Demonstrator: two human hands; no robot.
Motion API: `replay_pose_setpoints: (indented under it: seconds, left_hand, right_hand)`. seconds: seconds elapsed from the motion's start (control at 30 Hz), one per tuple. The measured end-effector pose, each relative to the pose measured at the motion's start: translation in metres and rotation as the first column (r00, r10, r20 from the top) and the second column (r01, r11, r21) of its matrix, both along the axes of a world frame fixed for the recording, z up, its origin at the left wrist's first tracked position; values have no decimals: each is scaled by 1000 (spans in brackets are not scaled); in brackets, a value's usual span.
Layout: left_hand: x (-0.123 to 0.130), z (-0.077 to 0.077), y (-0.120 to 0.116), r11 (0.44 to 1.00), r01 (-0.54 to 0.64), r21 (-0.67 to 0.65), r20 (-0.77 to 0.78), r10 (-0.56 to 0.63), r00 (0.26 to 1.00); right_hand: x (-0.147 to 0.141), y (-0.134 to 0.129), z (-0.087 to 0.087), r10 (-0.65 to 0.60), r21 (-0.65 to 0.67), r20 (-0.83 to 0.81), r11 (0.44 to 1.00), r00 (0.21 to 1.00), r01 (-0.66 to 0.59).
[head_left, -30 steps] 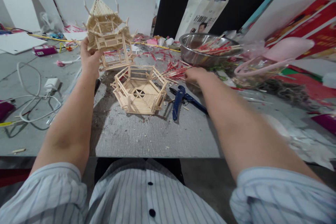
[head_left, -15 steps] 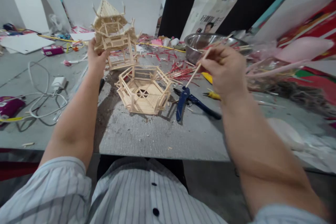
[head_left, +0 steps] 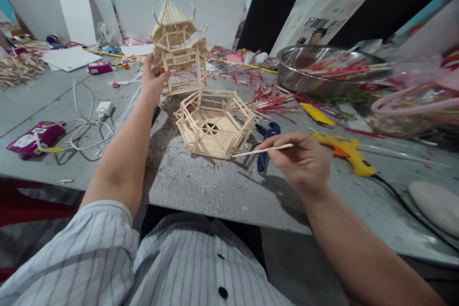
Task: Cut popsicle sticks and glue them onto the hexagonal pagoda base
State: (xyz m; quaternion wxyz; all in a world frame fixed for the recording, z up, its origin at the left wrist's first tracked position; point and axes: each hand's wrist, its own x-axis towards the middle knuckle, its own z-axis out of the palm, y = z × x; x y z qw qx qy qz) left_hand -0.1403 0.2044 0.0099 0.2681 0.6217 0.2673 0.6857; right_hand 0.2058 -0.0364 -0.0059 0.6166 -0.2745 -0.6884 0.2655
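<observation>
My left hand grips the near left side of a small pagoda model built from thin wooden sticks, with a pointed roof and upturned corners. In front of it on the table lies a hexagonal stick-built base with a railing round its rim. My right hand pinches a thin wooden stick, held nearly level, its tip close to the base's near right corner; whether they touch I cannot tell. Partly hidden behind that hand is a pair of blue-handled pliers or cutters.
A yellow glue gun lies at the right, its black cord trailing. Farther back stands a steel basin with red-tipped sticks, before a white tote bag. Red scraps and sticks litter the middle. A white charger and cable lie left.
My right hand has come down toward me with the stick, which has swung from steep to nearly level beside the base. The view has turned right; my left hand still holds the pagoda model.
</observation>
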Motion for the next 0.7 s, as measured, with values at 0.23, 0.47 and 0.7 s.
replay_pose_setpoints:
  seconds: [0.23, 0.47, 0.7]
  left_hand:
    - [-4, -8, 11, 998, -37, 45, -15, 37, 999]
    - [-14, -13, 21, 986, -111, 128, 21, 109, 994]
    - [-1, -13, 21, 991, -59, 122, 21, 57, 998]
  right_hand:
    - [-3, 0, -13, 1, -8, 105, 1000, 994, 0]
    - [3, 4, -24, -49, 36, 216, 998, 975, 43]
    - [0, 4, -23, -83, 30, 220, 996, 972, 78]
